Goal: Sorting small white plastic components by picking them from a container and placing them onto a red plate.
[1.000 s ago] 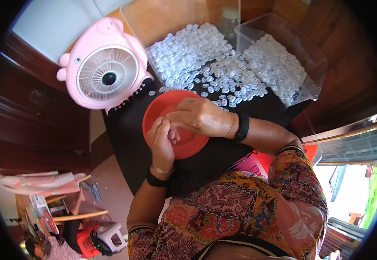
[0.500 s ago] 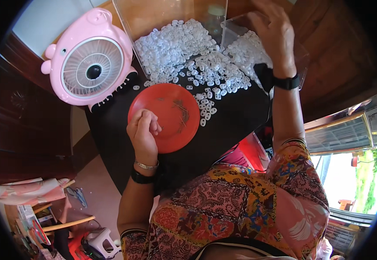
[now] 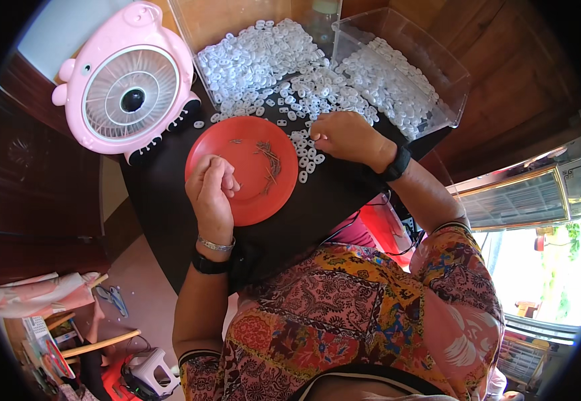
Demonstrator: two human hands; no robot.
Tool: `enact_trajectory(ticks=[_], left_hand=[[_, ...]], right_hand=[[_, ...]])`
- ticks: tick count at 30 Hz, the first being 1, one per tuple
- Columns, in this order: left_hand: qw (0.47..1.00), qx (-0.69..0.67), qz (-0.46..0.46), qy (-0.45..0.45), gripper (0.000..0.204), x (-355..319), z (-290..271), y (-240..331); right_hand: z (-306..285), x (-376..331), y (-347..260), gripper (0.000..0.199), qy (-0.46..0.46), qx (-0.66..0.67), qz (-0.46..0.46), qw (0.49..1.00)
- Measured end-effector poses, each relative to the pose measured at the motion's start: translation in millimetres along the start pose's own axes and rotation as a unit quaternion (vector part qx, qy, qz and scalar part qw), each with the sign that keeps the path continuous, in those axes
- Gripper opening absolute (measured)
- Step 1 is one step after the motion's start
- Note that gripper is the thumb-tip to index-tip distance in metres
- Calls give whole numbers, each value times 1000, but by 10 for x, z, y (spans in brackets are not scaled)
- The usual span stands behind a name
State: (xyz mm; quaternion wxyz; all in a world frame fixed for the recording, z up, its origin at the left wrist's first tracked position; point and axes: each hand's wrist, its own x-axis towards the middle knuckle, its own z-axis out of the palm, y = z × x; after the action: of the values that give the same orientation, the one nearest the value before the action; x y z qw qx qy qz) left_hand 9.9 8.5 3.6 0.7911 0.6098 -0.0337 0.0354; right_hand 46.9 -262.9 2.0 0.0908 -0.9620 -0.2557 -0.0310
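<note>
— Look at the left hand (image 3: 211, 194): loosely curled, fingertips pinched together over the red plate (image 3: 263, 194), at about eight o'clock on it. Whether anything sits between those fingers, I can't tell.

— And the right hand (image 3: 345, 137)?

— Palm down at the plate's two o'clock, fingers bent into the loose white plastic rings (image 3: 283, 73) scattered on the black table (image 3: 163, 200). It seems to be picking at them; a held piece isn't visible.

— Those thin brown slivers (image 3: 268, 160) on the plate?

— Near its centre and upper right, lying loose. The pink pig-shaped fan (image 3: 126, 83) stands at the plate's ten o'clock, facing this way. If it's running, I'd judge those slivers could blow off.

— The rings too?

— More likely a sleeve sweeps them over the table edge. The clear bin (image 3: 430, 60) at one o'clock holds the rest safely.
</note>
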Motion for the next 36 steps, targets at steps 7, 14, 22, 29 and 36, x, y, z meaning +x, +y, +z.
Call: enact_trajectory(ticks=[7,14,22,29,36], left_hand=[[1000,3,-4,1,25,15,-11,-25],[1000,11,-7,-1,25,32,-15,-45],[999,48,-24,-4,17,63,-23,-26],[992,85,-31,-92,20,52,-22,-102],[992,64,-10,-107,20,141,-135,17]], right_hand=[[-8,100,-54,13,1,10,17,1000],[-4,148,-53,12,-6,21,12,1000],[-21,234,-38,11,1,113,38,993],[-326,538,-643,17,-30,389,-70,918],[-405,801,-936,12,-14,331,-123,935]])
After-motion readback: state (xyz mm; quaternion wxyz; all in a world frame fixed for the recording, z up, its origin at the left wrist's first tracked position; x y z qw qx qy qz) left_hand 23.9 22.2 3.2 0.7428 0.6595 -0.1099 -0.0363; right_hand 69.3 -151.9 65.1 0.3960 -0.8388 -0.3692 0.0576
